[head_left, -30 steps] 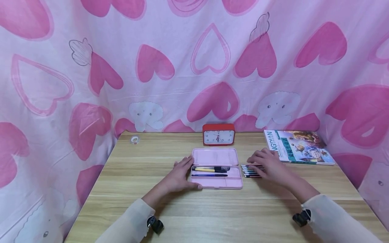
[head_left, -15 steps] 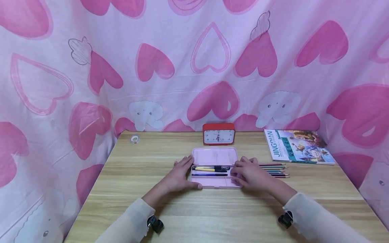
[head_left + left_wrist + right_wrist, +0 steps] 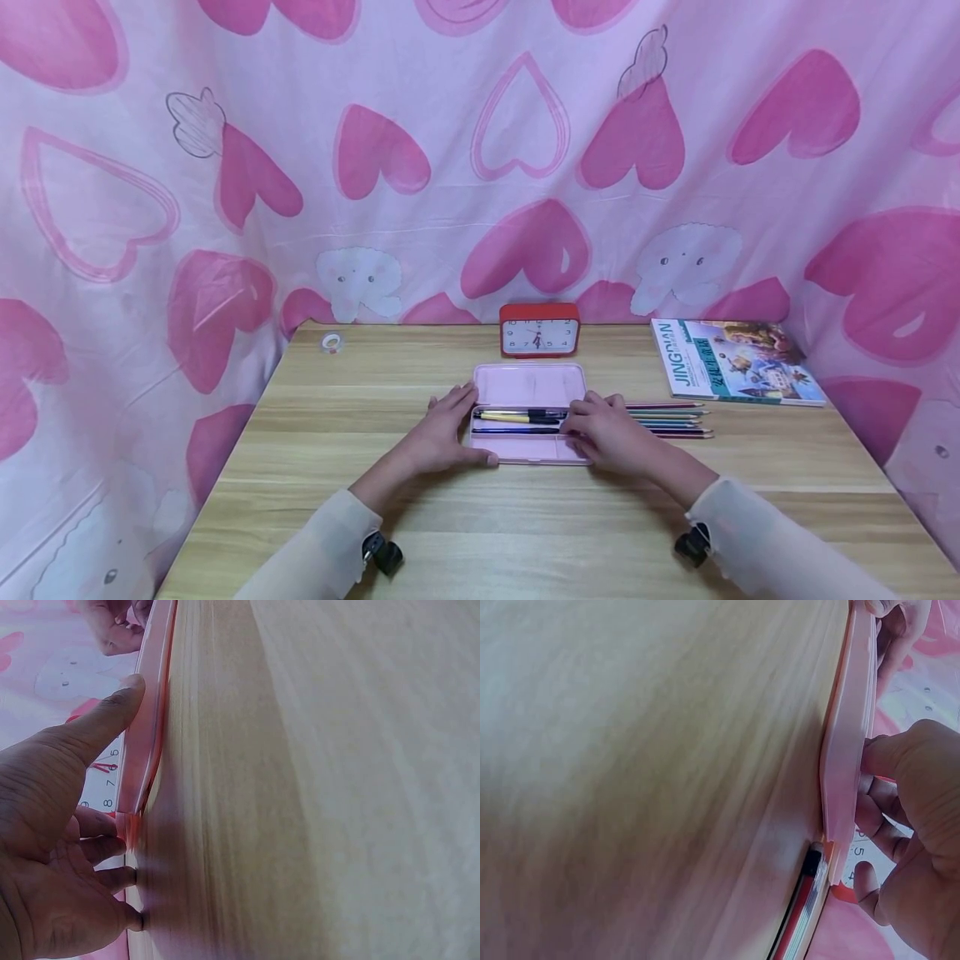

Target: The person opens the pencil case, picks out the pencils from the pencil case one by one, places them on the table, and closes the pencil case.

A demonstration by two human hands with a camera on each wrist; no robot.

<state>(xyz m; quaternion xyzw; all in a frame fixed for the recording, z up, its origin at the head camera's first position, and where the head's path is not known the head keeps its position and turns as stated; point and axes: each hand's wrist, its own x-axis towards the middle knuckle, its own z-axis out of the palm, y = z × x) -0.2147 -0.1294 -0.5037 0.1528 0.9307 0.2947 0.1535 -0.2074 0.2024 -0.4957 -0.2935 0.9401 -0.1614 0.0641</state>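
A pink pencil case (image 3: 517,450) lies with its lid (image 3: 517,385) folded back on the wooden table. Inside lie a yellow-and-black pen (image 3: 510,419) and a dark blue pen (image 3: 517,431), among other dark pens. My left hand (image 3: 442,437) rests at the case's left end, its straight thumb on the front rim and its fingers spread along the side. Over the right part of the case, my right hand (image 3: 603,429) reaches down with bent fingers, fingertips right at the pens' ends. The case wall hides those fingertips in the right wrist view; I cannot tell whether they pinch a pen.
Several pencils (image 3: 678,423) lie side by side on the table right of the case, partly behind the right hand. A red alarm clock (image 3: 540,332) stands behind the case. A magazine (image 3: 738,362) lies back right, a small tape roll (image 3: 332,342) back left.
My right hand has moved left, off the pencils and over the right part of the pencil case, then a little further toward the pens. My left hand has stayed at the case.
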